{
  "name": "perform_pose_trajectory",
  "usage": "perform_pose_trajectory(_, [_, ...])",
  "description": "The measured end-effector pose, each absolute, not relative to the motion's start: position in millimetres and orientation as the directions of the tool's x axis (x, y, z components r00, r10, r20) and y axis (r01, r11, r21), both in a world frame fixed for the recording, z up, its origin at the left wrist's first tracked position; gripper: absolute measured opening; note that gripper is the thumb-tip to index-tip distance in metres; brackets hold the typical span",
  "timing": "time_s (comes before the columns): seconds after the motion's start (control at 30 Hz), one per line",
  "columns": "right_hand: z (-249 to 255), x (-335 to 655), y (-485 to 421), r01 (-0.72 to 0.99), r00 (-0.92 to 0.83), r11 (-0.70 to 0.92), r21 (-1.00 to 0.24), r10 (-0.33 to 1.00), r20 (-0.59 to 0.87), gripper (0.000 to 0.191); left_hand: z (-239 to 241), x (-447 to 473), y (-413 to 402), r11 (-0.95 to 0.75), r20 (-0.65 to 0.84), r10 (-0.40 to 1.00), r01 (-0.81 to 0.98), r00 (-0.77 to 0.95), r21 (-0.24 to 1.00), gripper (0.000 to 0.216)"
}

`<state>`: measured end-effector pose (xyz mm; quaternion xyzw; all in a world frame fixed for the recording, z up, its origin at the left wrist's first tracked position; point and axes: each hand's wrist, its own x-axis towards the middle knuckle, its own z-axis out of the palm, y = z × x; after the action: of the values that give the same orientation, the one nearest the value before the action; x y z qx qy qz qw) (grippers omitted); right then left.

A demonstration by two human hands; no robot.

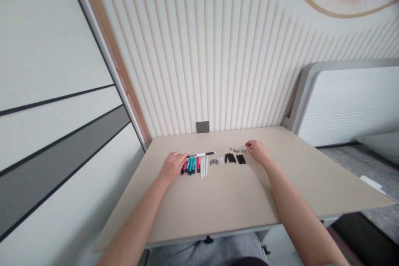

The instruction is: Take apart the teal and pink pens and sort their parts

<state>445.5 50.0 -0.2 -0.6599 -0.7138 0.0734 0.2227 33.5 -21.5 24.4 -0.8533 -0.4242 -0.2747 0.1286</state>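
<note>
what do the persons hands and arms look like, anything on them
Both forearms are bare, with no gloves on the left hand or the right hand. I can't make out a watch, bracelet or ring. The fingers are uncovered too. Grey trousers show below the table edge.

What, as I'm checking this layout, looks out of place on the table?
A white-and-black pen lies crosswise beyond the teal and red pens, by the left hand, unlike the parallel rows.
</note>
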Motion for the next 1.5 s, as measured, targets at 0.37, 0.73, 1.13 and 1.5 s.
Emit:
perform_pose_trajectory(0.37, [-15,454,55,0.871,-0.035,0.128,-0.475,0.979,0.199,0.030,26,34,-22,-0.609,0.591,0.649,0.793,0.479,0.025,0.032])
perform_pose_trajectory(0.73, [4,449,42,0.906,-0.021,0.116,-0.406,0.973,0.231,0.037,24,33,-21,-0.608,0.588,0.647,0.793,0.485,0.016,0.029])
perform_pose_trajectory(1.13, [24,316,-21,0.587,-0.548,0.739,-0.330,0.663,0.510,0.033,28,36,-26,-0.670,0.574,0.618,0.742,0.537,0.027,0.029])
perform_pose_trajectory(1.5, [6,315,-10,0.675,-0.555,0.712,-0.190,0.661,0.505,0.017,27,35,-25,-0.710,0.494,0.625,0.704,0.604,0.038,0.030])
